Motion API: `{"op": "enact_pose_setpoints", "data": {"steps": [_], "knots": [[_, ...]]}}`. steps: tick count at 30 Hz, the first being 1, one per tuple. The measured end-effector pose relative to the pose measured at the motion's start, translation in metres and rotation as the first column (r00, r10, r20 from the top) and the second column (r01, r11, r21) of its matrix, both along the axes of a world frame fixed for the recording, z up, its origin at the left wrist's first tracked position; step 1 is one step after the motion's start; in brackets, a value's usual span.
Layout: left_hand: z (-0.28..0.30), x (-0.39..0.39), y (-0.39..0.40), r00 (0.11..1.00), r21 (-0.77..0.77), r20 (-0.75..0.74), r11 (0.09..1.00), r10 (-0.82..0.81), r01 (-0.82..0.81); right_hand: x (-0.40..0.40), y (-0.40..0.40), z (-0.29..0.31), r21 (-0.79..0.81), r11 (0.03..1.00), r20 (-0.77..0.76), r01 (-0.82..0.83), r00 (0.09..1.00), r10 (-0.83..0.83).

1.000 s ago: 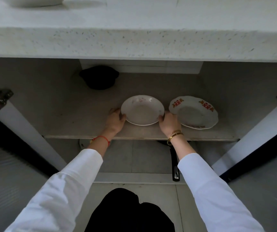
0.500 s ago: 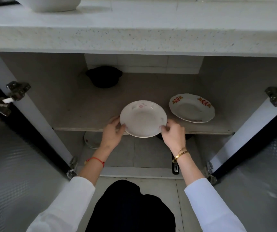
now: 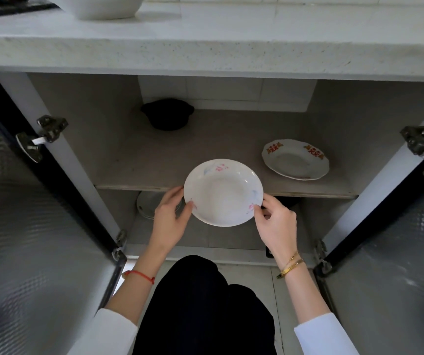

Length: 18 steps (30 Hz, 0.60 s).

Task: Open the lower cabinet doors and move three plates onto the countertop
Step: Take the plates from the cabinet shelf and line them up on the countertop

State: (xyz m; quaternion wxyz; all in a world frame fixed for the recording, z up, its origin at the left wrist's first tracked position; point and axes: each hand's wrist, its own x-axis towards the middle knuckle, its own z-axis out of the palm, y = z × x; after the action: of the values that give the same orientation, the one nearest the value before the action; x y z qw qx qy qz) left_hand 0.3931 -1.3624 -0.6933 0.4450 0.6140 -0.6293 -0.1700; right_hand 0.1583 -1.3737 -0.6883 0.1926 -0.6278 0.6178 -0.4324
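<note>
Both cabinet doors stand wide open, the left door (image 3: 26, 239) and the right door (image 3: 398, 252). A white plate with faint pink flowers (image 3: 223, 192) is held in the air just in front of the shelf edge (image 3: 134, 187). My left hand (image 3: 171, 219) grips its left rim and my right hand (image 3: 276, 225) grips its right rim. A second plate with red and gold marks (image 3: 295, 160) lies on the shelf at the right. Another pale plate (image 3: 148, 204) shows partly under the shelf at the left. The white countertop (image 3: 231, 32) runs above.
A white bowl (image 3: 106, 7) stands on the countertop at the upper left beside a dark rack edge. A black pot (image 3: 167, 114) sits at the back of the shelf. A dark pan handle (image 3: 268, 252) pokes out below. Metal hinges stick out on both door frames.
Both hands have drawn the flowered plate off the shelf toward me, and it now hangs past the shelf edge. The view has pulled back and up, showing more countertop.
</note>
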Motion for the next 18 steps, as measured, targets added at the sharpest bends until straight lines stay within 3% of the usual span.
{"op": "enact_pose_setpoints", "data": {"steps": [11, 18], "knots": [[-0.004, 0.006, 0.0, 0.977, 0.045, -0.21, 0.999, 0.028, -0.019, 0.011, -0.002, -0.011, -0.033, 0.999, 0.073, -0.008, 0.997, 0.011], [0.017, 0.016, -0.007, 0.966, 0.187, -0.252, 0.982, 0.055, -0.007, 0.022, -0.009, 0.013, 0.053, 0.999, 0.041, -0.008, 0.999, 0.006]]}}
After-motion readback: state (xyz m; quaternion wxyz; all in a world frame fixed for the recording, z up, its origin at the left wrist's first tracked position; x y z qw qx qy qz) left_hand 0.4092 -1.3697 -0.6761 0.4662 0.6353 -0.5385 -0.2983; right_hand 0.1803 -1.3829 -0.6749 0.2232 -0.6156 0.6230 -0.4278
